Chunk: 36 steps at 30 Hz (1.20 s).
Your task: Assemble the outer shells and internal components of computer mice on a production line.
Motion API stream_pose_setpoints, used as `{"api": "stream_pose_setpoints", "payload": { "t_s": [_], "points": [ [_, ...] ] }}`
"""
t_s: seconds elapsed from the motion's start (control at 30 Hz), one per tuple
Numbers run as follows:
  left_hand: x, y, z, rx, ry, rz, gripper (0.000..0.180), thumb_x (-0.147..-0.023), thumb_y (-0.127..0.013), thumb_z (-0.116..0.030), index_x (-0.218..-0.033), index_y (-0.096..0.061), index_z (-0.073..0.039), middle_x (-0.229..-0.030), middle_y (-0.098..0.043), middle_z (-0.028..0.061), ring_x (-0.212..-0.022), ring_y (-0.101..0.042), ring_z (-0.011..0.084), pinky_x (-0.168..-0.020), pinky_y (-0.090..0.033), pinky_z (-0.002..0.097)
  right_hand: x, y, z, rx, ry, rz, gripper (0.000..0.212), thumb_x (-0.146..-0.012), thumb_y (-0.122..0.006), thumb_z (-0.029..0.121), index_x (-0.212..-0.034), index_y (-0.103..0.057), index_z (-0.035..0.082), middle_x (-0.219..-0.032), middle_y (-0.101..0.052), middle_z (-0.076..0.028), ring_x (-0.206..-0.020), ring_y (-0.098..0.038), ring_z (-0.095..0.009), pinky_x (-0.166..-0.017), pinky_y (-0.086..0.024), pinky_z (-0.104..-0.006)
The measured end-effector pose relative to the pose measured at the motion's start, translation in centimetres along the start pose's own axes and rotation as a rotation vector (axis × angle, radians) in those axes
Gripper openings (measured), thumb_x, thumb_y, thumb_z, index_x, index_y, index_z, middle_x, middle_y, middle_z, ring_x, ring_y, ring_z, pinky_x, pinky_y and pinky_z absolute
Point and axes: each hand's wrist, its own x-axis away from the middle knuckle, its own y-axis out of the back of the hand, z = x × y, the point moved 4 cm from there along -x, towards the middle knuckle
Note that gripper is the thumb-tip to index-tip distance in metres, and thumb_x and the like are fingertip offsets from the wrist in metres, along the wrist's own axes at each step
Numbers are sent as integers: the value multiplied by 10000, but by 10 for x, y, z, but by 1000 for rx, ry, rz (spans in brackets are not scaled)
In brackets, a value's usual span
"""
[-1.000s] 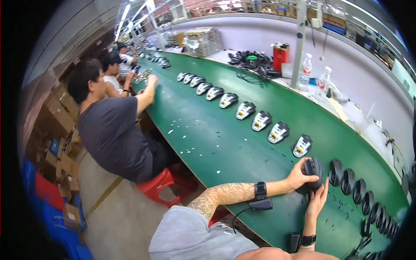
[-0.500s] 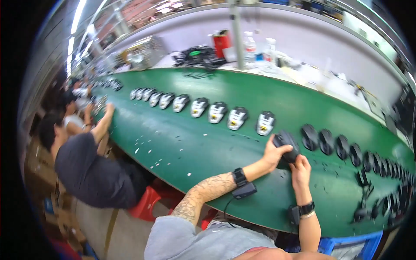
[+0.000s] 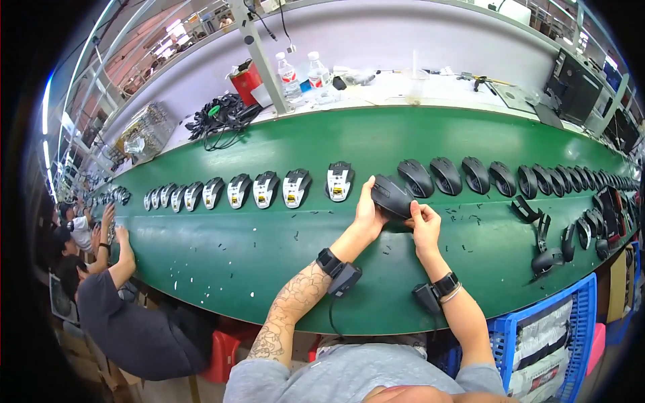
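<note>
A black computer mouse (image 3: pixel 392 197) is held a little above the green table, its dark top shell facing up. My left hand (image 3: pixel 366 213) wraps round its left side and underside. My right hand (image 3: pixel 424 227) pinches at its near right edge with thumb and fingers; whether a small piece is between them is hidden. Just beyond and left sits a mouse with its top shell off (image 3: pixel 340 182), showing a white inner body with a yellow spot. To the right a closed black mouse (image 3: pixel 416 177) begins a row of similar ones.
More opened white-and-black mice (image 3: pixel 296 188) line up leftward. Loose black shells (image 3: pixel 547 259) lie at the right, and small dark scraps (image 3: pixel 463 216) are scattered nearby. A blue crate (image 3: pixel 583 316) stands at the near right edge. A co-worker (image 3: pixel 138 322) sits at left.
My view has turned to the right, so the co-worker appears farther left and more of the black mice show. Both hands still hold the mouse.
</note>
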Motion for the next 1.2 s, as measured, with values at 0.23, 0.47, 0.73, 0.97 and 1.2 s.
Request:
{"api": "stream_pose_setpoints", "payload": {
  "t_s": [0.23, 0.47, 0.73, 0.97, 1.2],
  "points": [
    [-14, 5, -1, -107, -26, -60, 297, -891, -537, -196, -1074, -491, 34, -1056, -558, 131, -971, -580, 245, -855, -495, 419, -39, 51, 29, 80, 206, -156, 317, -922, -521, 273, -758, -598, 13, -633, -546, 2, -561, -508, -93, -537, -426, -233],
    [-39, 23, -27, -93, -9, -135, 257, -892, -532, -158, -1053, -479, 35, -1072, -538, 161, -988, -570, 274, -893, -485, 439, -36, 182, 102, 1369, 702, -1116, 499, -612, -455, -69, -1070, -587, 78, -1199, -465, -112, -1174, -360, -326, -1006, -285, -473],
    [-52, 30, -35, -215, 28, -245, 226, -865, -531, -97, -1050, -485, 24, -1027, -555, 145, -952, -580, 277, -857, -495, 449, -46, 248, 63, 1456, 28, -1243, 550, -776, -492, 81, -1313, -394, 144, -1362, -367, -99, -1306, -265, -331, -1022, -203, -588],
    [-66, 25, -48, -799, -142, -289, 409, -837, -595, -180, -1159, -447, 23, -1185, -498, 169, -1077, -523, 275, -828, -490, 405, -50, 272, 57, 1395, 35, -1293, 543, -793, -505, 115, -1320, -393, 179, -1419, -286, -44, -1315, -237, -294, -991, -174, -661],
    [-55, 22, -51, -1780, -745, -176, 505, -848, -545, -183, -1271, -379, 37, -1339, -312, 283, -1246, -317, 412, -1042, -283, 424, -64, 271, 59, 1582, 15, -989, 558, -844, -556, 197, -1357, -334, 197, -1336, -421, -33, -1321, -266, -255, -978, -172, -682]
  ]
}}
